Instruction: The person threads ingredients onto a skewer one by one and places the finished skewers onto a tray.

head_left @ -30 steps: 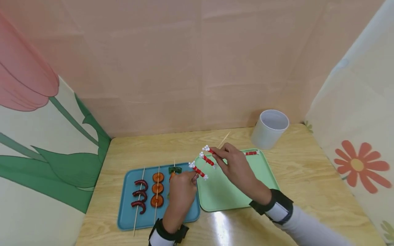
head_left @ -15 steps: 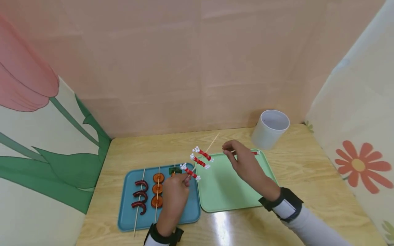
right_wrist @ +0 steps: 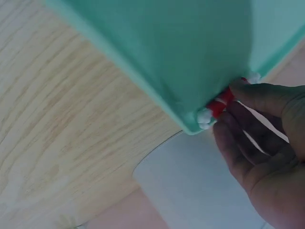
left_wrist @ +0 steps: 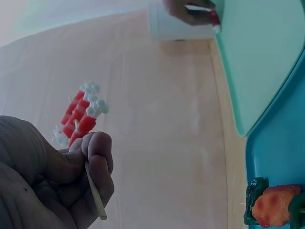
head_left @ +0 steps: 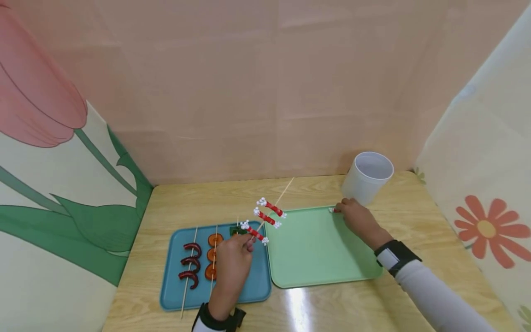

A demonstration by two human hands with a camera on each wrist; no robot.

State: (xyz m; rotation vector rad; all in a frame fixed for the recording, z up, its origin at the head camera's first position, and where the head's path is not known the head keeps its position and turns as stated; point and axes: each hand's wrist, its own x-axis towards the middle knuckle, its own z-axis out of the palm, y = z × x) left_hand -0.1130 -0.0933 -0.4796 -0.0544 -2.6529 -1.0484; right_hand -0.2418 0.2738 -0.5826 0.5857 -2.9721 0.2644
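My left hand (head_left: 233, 263) pinches the lower end of a bamboo skewer (left_wrist: 96, 196), which slants up and away over the gap between the trays. Threaded on it are three short red sticks (head_left: 265, 217) with white knobby ends. At the far right corner of the green tray (head_left: 311, 258), my right hand (head_left: 359, 220) has thumb and fingers around another red stick (right_wrist: 220, 106) of the same kind. In the right wrist view that stick lies along the tray's edge, both white ends showing past the fingers.
Left of the green tray, a blue tray (head_left: 260, 276) holds a skewer of dark red curled sausages (head_left: 191, 262), one of orange round slices (head_left: 210, 272), and one with green pepper (head_left: 237, 229), partly behind my left hand. A white cup (head_left: 365, 182) stands behind the green tray's right corner.
My right hand has let go of the skewered sticks and moved right to the loose red stick in the tray's corner. The left hand has drawn the skewer slightly left.
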